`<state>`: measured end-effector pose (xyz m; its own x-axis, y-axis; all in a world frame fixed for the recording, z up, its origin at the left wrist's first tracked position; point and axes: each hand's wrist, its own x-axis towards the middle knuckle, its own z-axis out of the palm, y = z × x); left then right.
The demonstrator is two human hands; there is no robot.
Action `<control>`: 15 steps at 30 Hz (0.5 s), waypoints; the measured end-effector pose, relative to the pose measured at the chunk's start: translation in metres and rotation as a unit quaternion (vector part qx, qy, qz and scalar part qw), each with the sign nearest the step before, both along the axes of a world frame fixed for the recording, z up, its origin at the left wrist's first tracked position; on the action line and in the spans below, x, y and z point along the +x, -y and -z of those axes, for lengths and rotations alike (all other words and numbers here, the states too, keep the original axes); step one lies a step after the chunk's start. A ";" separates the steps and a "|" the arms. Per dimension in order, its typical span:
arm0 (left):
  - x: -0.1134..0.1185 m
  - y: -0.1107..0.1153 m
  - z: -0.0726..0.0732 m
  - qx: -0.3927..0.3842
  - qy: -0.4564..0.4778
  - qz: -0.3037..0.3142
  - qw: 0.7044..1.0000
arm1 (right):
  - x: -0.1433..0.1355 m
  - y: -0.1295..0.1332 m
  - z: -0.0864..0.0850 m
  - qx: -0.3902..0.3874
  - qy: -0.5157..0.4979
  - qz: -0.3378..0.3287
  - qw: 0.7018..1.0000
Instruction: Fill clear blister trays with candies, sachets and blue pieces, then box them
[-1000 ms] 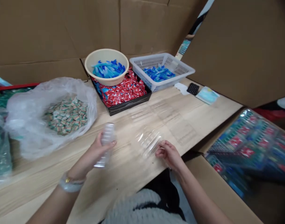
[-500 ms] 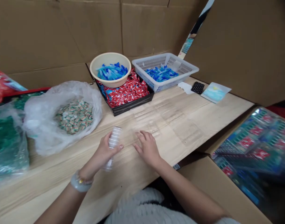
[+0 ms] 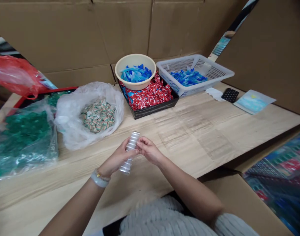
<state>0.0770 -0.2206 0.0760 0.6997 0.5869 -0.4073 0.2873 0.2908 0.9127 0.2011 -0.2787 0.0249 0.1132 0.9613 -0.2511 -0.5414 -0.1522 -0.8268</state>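
My left hand [image 3: 119, 156] is closed around a narrow clear plastic piece [image 3: 133, 139], ribbed with several crosswise bands like a compartment strip or a stack of small trays. It is held tilted above the table, its upper and lower ends showing past my fingers. On its right side, my right hand [image 3: 151, 151] pinches at the edge with thumb and fingertips together. The exact contact under the fingertips is partly hidden. Nearest to the left hand is a white plastic bag [image 3: 64, 118] holding small beige-and-green pieces [image 3: 99, 116].
At the back stand a cream bowl [image 3: 119, 73] and a white basket [image 3: 221, 72], both with blue pieces. Red packets [image 3: 150, 98] fill a black tray [image 3: 156, 109]. Green pieces [image 3: 27, 129] lie in a clear bag at left. A carton [image 3: 253, 196] with packaged goods is at lower right.
My right hand, formerly apart with fingers spread, has come to the clear plastic piece and closed at its edge. The camera view has turned left, so the table's contents appear further right.
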 end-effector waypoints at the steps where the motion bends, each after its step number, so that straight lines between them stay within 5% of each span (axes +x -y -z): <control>1: -0.001 0.000 0.000 -0.004 0.005 0.003 1.000 | -0.004 -0.002 0.001 0.001 -0.046 -0.001 0.999; 4: -0.003 -0.002 -0.001 -0.008 0.018 0.014 1.000 | 0.000 -0.002 0.001 -0.005 -0.079 -0.001 0.997; 10: 0.003 0.008 0.004 0.044 0.001 -0.010 0.999 | 0.008 0.001 -0.027 -0.102 0.069 -0.040 0.992; 15: 0.002 0.033 0.000 -0.017 -0.010 -0.007 1.000 | 0.018 0.071 -0.032 -0.151 0.023 0.065 0.986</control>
